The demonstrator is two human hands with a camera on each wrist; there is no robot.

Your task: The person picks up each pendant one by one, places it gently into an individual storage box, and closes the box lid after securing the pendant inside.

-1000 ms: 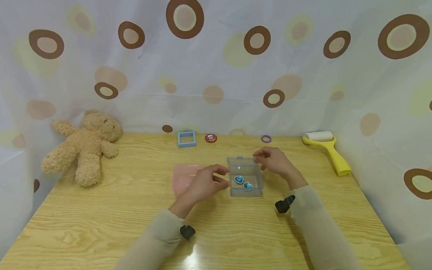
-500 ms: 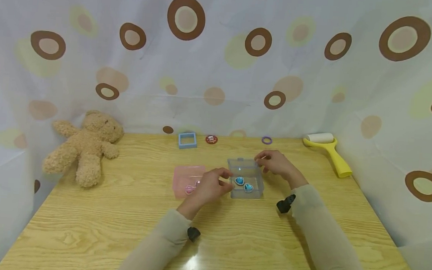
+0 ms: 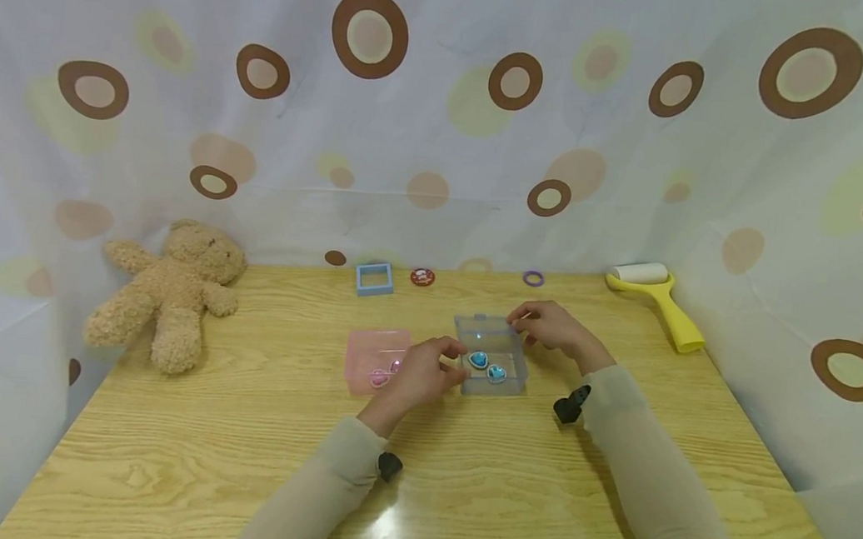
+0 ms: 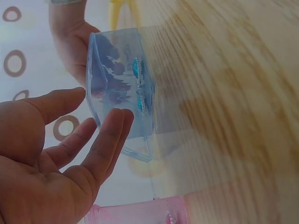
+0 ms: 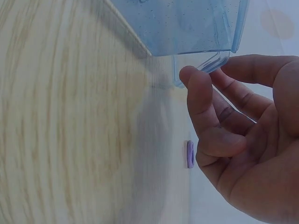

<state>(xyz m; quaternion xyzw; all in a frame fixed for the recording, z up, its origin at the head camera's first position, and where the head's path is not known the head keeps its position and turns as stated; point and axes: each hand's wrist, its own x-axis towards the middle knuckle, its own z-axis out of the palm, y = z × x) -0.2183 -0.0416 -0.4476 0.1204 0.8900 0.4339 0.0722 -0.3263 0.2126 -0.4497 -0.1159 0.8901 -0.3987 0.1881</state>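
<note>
A clear bluish plastic box (image 3: 494, 384) stands on the table with its hinged lid (image 3: 486, 326) swung back. Two blue heart-shaped gems (image 3: 496, 373) with silvery rims lie inside. At the box's left side is my left hand (image 3: 424, 373), thumb and fingers spread and extended; in the left wrist view its fingertips (image 4: 114, 119) are at the wall and rim. My right hand (image 3: 551, 326) pinches the lid's edge between thumb and fingers, seen in the right wrist view. Left of the clear box sits a pink box (image 3: 365, 355) holding pink gems (image 3: 380, 378), partly hidden by my left hand.
Along the back edge lie a blue square frame (image 3: 373, 289), a red round badge (image 3: 422, 277) and a purple ring (image 3: 534, 272). A teddy bear (image 3: 175, 285) rests at the back left, a yellow-handled lint roller (image 3: 672, 316) at the back right. Patterned cloth surrounds the table.
My left hand has moved slightly right, closer to the clear box, uncovering the pink gems. My right hand stays at the lid with little movement.
</note>
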